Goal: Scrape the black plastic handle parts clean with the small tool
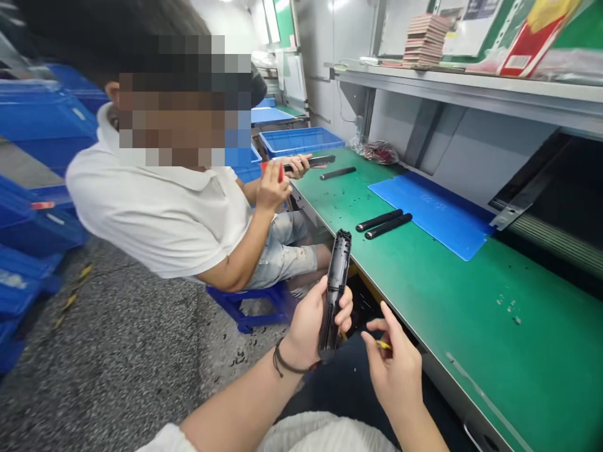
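Observation:
My left hand (313, 326) wraps round a long black plastic shell (338, 270), held nearly upright with its hollow, ribbed inner side showing. To its right, my right hand (393, 351) is raised beside the bench edge, with a small yellow tool (384, 344) held in its curled fingers; thumb and index finger are apart. Two similar black parts (380, 220) lie side by side on the green bench top (452, 289), partly by a blue sheet (438, 210). Farther back on the bench rests another black part (338, 172).
At the left a person in a white shirt (155, 213) sits on a blue stool (249, 307), holding a black part and a red object (272, 171). Blue bins (301, 139) stand behind. A shelf (461, 91) overhangs the bench; bundled wires (379, 152) lie below it.

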A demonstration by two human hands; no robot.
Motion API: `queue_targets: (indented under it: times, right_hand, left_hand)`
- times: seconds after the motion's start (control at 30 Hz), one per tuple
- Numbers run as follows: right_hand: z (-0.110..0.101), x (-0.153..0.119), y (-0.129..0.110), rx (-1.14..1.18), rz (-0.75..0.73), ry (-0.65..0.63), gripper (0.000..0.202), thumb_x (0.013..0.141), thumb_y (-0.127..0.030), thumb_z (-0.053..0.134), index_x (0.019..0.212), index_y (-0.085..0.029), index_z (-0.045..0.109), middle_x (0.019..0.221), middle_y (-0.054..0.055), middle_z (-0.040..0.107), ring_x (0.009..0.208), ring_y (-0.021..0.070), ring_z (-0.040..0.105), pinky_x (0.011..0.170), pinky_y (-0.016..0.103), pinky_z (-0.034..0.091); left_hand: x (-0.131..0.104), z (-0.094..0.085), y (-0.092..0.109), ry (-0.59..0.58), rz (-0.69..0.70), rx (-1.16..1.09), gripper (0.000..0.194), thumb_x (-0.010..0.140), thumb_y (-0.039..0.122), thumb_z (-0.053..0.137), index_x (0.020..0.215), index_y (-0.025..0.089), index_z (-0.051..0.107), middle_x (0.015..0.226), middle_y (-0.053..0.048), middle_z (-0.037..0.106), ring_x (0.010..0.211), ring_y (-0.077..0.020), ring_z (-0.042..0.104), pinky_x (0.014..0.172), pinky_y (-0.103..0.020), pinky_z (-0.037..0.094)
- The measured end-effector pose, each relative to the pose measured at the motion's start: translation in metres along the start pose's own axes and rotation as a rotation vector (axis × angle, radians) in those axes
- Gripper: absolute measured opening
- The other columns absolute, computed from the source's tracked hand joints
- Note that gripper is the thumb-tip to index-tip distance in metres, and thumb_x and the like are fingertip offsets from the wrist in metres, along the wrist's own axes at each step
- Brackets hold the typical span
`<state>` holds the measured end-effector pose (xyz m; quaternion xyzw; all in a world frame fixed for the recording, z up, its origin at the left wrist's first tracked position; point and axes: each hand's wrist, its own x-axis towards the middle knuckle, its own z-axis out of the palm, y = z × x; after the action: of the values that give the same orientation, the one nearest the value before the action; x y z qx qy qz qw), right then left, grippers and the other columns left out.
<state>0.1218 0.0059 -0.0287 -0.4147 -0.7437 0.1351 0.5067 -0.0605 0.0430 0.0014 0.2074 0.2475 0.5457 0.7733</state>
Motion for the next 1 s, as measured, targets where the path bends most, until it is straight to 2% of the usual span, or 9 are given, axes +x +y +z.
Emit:
queue_targets:
  times: [0.07,0.17,0.27,0.4,0.5,0.6,0.7,0.83,1.0]
  right_hand:
    - [0.008,-0.007,0.002,0.077,-0.028,-0.034,0.037,0.099,-0.02,0.066,0.136,-0.018,0.06,0.089,0.005,0.07,0.065,0.0132,0.062,0.054,0.025,0.051]
    - [0.012,-0.015,-0.005,0.092,-0.207,-0.091,0.013,0.1,-0.02,0.066,0.112,-0.017,0.065,0.089,0.008,0.069,0.074,0.0169,0.065,0.061,0.029,0.051]
    - [0.009,-0.017,-0.013,-0.061,-0.309,-0.042,0.01,0.098,-0.009,0.063,0.106,-0.013,0.066,0.085,0.01,0.07,0.07,0.0174,0.063,0.06,0.03,0.047]
    - [-0.003,-0.018,-0.016,-0.138,-0.368,-0.023,0.012,0.096,-0.006,0.061,0.105,-0.012,0.067,0.083,0.01,0.072,0.064,0.0175,0.064,0.057,0.031,0.045]
    - [-0.015,-0.015,-0.02,-0.054,-0.3,-0.04,0.015,0.096,-0.005,0.058,0.097,-0.018,0.065,0.078,0.005,0.07,0.06,0.0162,0.065,0.057,0.03,0.048]
    - [-0.025,-0.001,-0.026,0.063,-0.15,0.021,0.022,0.093,-0.002,0.059,0.102,-0.021,0.068,0.085,0.004,0.073,0.072,0.0174,0.072,0.065,0.029,0.057]
    - [-0.027,0.02,-0.032,0.202,-0.001,-0.017,0.027,0.094,0.0,0.059,0.108,-0.021,0.071,0.094,0.005,0.075,0.084,0.0165,0.074,0.073,0.028,0.06]
    - [-0.022,0.039,-0.036,0.278,0.121,-0.103,0.021,0.099,-0.008,0.061,0.107,-0.021,0.073,0.092,0.003,0.074,0.08,0.013,0.071,0.073,0.025,0.058]
    - [-0.023,0.044,-0.036,0.255,0.195,-0.192,0.016,0.101,-0.015,0.058,0.092,-0.021,0.07,0.082,0.0,0.068,0.071,0.0119,0.065,0.064,0.023,0.052]
  left_hand:
    - [0.006,0.005,-0.001,0.107,0.077,-0.05,0.058,0.112,0.049,0.026,0.074,0.015,0.054,0.063,0.0,0.046,0.05,-0.0094,0.046,0.052,-0.019,0.048]
    - [0.01,0.019,-0.015,0.185,0.156,-0.094,0.05,0.112,0.044,0.029,0.077,0.016,0.051,0.071,0.0,0.045,0.052,-0.0085,0.039,0.052,-0.02,0.046]
    - [0.012,0.032,-0.031,0.181,0.196,-0.095,0.038,0.11,0.045,0.041,0.084,0.018,0.048,0.076,0.0,0.046,0.054,-0.0094,0.038,0.05,-0.021,0.044]
    - [0.013,0.037,-0.037,0.08,0.172,-0.086,0.035,0.107,0.049,0.049,0.088,0.019,0.045,0.079,0.001,0.047,0.053,-0.0082,0.034,0.046,-0.019,0.039]
    - [0.011,0.035,-0.036,-0.011,0.172,-0.047,0.036,0.108,0.051,0.046,0.089,0.02,0.044,0.078,0.002,0.047,0.052,-0.0073,0.033,0.046,-0.019,0.038]
    - [0.006,0.032,-0.036,-0.066,0.277,0.058,0.033,0.109,0.05,0.043,0.095,0.02,0.048,0.079,0.001,0.049,0.053,-0.0085,0.038,0.049,-0.021,0.04]
    - [-0.002,0.032,-0.039,-0.076,0.384,0.224,0.033,0.108,0.052,0.046,0.103,0.02,0.054,0.079,0.0,0.052,0.057,-0.0096,0.042,0.053,-0.022,0.041]
    - [-0.01,0.031,-0.041,-0.03,0.438,0.43,0.041,0.105,0.054,0.054,0.12,0.016,0.061,0.084,-0.002,0.056,0.067,-0.0123,0.047,0.061,-0.024,0.043]
    - [-0.012,0.024,-0.044,-0.05,0.425,0.543,0.053,0.107,0.052,0.05,0.145,0.015,0.055,0.091,-0.005,0.059,0.076,-0.0154,0.052,0.072,-0.027,0.049]
